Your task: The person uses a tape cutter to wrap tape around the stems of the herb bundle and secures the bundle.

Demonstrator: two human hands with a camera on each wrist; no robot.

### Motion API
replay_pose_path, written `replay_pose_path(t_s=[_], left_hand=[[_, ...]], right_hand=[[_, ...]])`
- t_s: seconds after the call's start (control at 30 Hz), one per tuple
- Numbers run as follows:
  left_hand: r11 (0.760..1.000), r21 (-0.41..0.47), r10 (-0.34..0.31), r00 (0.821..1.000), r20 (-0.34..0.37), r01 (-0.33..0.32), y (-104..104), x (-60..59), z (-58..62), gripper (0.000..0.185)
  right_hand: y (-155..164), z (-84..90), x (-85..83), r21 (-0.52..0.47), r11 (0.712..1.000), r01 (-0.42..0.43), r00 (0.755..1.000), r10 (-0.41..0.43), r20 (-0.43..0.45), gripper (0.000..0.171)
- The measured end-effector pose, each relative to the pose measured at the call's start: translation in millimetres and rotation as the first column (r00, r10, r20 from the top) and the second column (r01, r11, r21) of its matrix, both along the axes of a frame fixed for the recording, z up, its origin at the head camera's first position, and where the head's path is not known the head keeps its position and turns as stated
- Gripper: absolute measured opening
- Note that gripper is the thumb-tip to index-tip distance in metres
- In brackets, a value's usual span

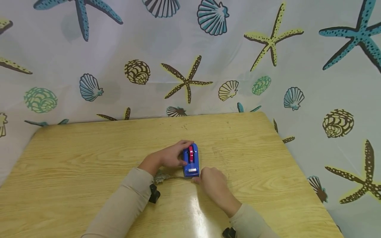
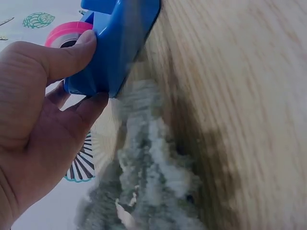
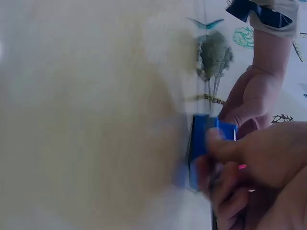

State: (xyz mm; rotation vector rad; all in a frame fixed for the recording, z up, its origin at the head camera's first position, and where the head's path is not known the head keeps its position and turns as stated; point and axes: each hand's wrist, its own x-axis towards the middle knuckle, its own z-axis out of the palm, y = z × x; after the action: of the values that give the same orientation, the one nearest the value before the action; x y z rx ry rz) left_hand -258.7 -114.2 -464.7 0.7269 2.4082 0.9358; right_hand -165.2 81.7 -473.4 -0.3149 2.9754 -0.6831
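Observation:
A blue tape dispenser (image 1: 190, 168) with a red-pink tape roll (image 1: 191, 154) sits on the wooden table. My left hand (image 1: 172, 155) grips it from its left side; in the left wrist view the thumb (image 2: 76, 55) presses near the roll and the fingers curl beneath. My right hand (image 1: 212, 181) is curled around a thin stick at the dispenser's near end. A fluffy grey-green head (image 1: 161, 177) is at the stick's left end, beside the left wrist. Close up in the left wrist view, this fluffy head (image 2: 153, 163) is blurred. The right fingers (image 3: 230, 191) overlap the dispenser (image 3: 199, 143) in the right wrist view.
The light wooden table (image 1: 104, 148) extends around both hands. Behind it and along the right side hangs a white cloth (image 1: 113, 59) printed with shells and starfish. A black strap mount (image 1: 154, 193) is on the left wrist, another (image 1: 229, 232) on the right.

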Motion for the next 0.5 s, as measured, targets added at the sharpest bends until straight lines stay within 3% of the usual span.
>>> replay_pose_path(t_s=[0.1,0.17,0.3,0.4,0.5], left_hand=[[1.0,-0.007,-0.017,1.0,-0.025,0.017,0,0.6,-0.1,0.082],[1.0,-0.024,-0.011,0.999,-0.03,0.01,0,1.6,0.0,0.082],[0.998,-0.062,0.028,0.999,-0.045,-0.031,1,4.1,0.4,0.083],[0.993,-0.081,0.081,0.995,-0.066,-0.086,2,10.2,2.5,0.087],[0.98,-0.111,0.148,0.975,-0.168,-0.168,4,22.1,5.6,0.08]], right_hand=[[5,-2.5,-0.5,-0.076,0.997,-0.021,0.999,0.023,0.025,0.034],[7,-1.7,-3.2,-0.128,0.991,-0.038,0.999,0.037,-0.016,0.032],[10,5.8,-8.9,-0.137,0.987,-0.083,0.995,0.074,-0.063,0.03],[10,10.1,-10.3,-0.131,0.987,-0.089,0.996,0.091,0.01,0.029],[11,12.6,-9.5,-0.156,0.984,-0.083,0.992,0.096,0.078,0.026]])
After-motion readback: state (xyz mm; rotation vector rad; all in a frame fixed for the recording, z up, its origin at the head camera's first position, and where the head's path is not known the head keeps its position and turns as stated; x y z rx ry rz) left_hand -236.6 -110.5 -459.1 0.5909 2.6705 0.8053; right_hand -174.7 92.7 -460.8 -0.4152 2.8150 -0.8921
